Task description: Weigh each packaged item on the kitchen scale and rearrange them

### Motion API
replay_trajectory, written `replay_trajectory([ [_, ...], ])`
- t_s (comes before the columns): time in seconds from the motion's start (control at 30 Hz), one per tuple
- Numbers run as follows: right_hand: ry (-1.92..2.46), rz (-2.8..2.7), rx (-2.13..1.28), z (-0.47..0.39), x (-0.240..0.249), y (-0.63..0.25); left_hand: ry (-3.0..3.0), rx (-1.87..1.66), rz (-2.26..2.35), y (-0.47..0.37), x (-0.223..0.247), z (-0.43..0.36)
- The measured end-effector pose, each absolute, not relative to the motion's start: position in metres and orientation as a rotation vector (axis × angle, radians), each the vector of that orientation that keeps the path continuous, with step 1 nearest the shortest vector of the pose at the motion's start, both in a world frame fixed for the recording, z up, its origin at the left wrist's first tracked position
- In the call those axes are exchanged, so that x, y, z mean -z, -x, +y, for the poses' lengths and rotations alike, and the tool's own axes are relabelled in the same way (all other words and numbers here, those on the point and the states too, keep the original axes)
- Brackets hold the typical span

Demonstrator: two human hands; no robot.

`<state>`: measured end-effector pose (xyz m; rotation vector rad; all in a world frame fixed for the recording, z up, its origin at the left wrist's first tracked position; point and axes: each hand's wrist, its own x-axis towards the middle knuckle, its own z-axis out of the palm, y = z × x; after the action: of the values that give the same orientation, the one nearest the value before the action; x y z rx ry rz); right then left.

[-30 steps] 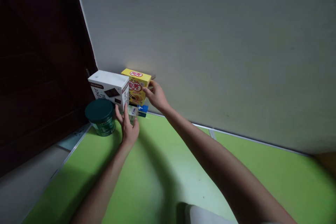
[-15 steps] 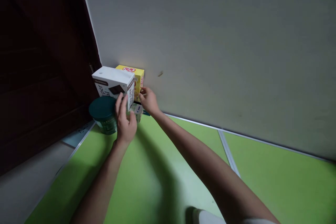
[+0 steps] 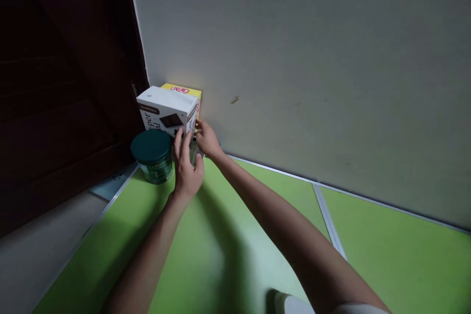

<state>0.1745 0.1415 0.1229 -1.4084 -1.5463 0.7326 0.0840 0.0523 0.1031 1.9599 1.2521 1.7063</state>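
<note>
A white box (image 3: 167, 99) with a dark bar pictured on it stands in front of a yellow box (image 3: 185, 90) in the corner. My left hand (image 3: 187, 169) has its fingers stretched upward, the tips against the white box's lower right front. Pressed near the right side of the boxes, my right hand (image 3: 207, 138) has its fingers bent and a gap between them; the fingertips are partly hidden. Left of my left hand sits a green tub (image 3: 152, 154) with a dark lid. Behind my left hand, a small pale box (image 3: 194, 149) shows partly below the others.
A grey wall (image 3: 294, 83) rises behind the green tabletop (image 3: 253, 196), which has a metal strip (image 3: 328, 218) across it. A dark wooden door (image 3: 66, 83) borders the left side. At the bottom lies a white object (image 3: 292, 304), cut off by the frame.
The white box has shifted right and now covers more of the yellow box. My left hand has moved right with it. My right hand stays beside the boxes.
</note>
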Motion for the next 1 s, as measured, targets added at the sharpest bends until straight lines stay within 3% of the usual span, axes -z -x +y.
replay_trajectory([
  [0.23, 1.477, -1.523, -0.807, 0.131, -0.133, -0.182, -1.958, -1.768, 1.22, -0.083, -0.109, 0.05],
  [0.37, 1.476, -1.538, -0.833, 0.058, -0.142, -0.217, -2.004, -1.721, 1.147, -0.095, -0.117, 0.035],
  [0.47, 1.381, -1.646, -1.05, -0.035, -0.148, -0.263, -2.098, -1.406, 0.92, -0.118, -0.119, 0.001],
  [0.53, 1.425, -1.641, -1.138, -0.104, -0.153, -0.297, -2.168, -1.004, 0.677, -0.135, -0.119, -0.033],
  [0.7, 1.749, -1.498, -1.089, -0.256, -0.175, -0.37, -2.203, -0.068, 0.27, -0.175, -0.129, -0.12],
  [0.83, 1.83, -1.306, -0.949, -0.341, -0.177, -0.413, -2.252, 0.081, 0.119, -0.233, -0.143, -0.168],
  [1.0, 1.71, -1.02, -0.749, -0.402, -0.139, -0.477, -2.158, 0.058, -0.03, -0.321, -0.15, -0.222],
])
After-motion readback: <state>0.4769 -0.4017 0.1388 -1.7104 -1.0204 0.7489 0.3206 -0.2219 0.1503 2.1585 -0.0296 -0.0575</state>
